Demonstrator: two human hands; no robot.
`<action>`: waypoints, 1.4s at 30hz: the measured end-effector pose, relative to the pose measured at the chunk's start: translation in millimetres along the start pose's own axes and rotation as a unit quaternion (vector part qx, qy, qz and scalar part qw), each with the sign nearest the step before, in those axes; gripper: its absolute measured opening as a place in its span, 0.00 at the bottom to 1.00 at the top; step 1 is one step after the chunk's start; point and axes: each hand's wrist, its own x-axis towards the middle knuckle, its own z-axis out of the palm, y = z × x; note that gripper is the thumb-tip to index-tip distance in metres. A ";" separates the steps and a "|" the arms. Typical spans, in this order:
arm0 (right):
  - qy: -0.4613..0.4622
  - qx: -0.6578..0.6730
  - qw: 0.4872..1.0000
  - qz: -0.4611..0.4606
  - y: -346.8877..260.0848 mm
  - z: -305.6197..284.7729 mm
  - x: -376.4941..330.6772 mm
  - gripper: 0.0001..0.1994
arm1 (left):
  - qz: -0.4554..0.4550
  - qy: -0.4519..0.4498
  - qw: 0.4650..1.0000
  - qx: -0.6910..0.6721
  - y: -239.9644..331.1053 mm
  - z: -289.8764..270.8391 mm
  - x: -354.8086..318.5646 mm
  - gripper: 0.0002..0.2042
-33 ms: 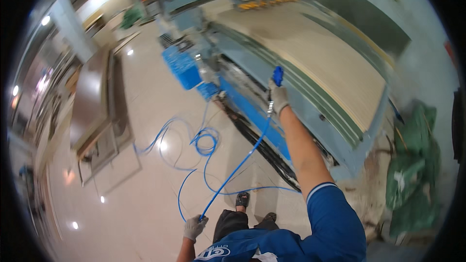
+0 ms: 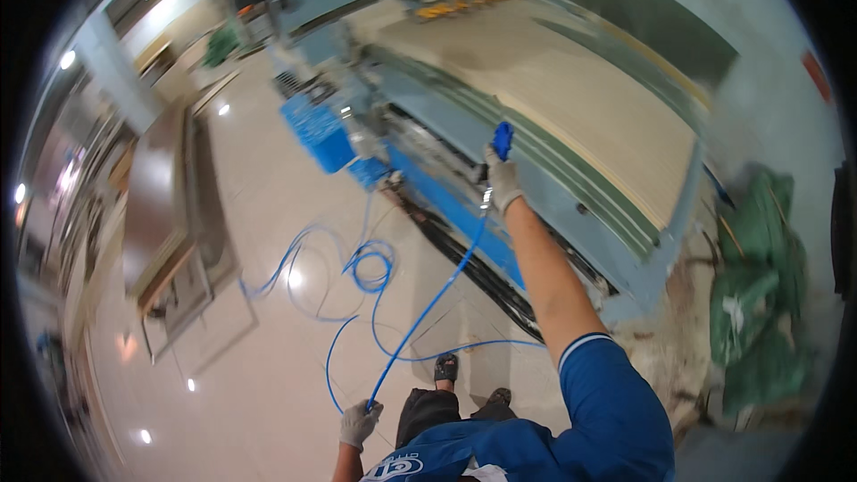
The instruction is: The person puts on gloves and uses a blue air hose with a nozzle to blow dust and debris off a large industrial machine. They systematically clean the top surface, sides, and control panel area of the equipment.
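Observation:
Stretched out over the edge of a flat machine bed (image 2: 589, 138), my gloved right hand (image 2: 504, 180) is closed around a blue air blow gun (image 2: 503, 139). A metal fitting below that hand joins the gun to a blue air hose (image 2: 437, 306). The hose slants down to my gloved left hand (image 2: 360, 422), which grips it low beside my leg. Beyond there, more of the hose curves over the tiled floor and lies in a loose coil (image 2: 370, 268). The gun's nozzle tip is too blurred to make out.
Blue crates (image 2: 319, 134) stand beside the machine, and black cables (image 2: 455, 248) run along its base. Green sacks (image 2: 759, 303) slump against the wall at right. To the left stands a brown panel table (image 2: 159, 201). Hose loops cross the floor near my feet.
The view has turned slightly, so the machine sits a little farther left in it. Both hands keep their hold on the blow gun and the hose.

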 end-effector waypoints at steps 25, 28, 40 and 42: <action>0.254 -0.004 0.967 -0.031 -47.8 -321.9 -30.0 0.19 | 0.203 -0.102 0.972 0.059 102.2 4.6 89.6 0.14; 0.206 -0.026 0.978 -0.024 -52.7 -283.5 -7.8 0.20 | 0.189 -0.088 0.976 0.068 101.2 4.4 89.4 0.15; 0.088 -0.036 0.994 -0.054 -40.4 -83.6 5.0 0.15 | 0.126 -0.151 0.978 0.069 63.8 -59.9 145.2 0.19; 0.140 0.069 0.986 -0.051 -16.4 -69.5 -12.9 0.16 | 0.147 -0.124 0.978 0.081 45.6 -77.5 158.8 0.19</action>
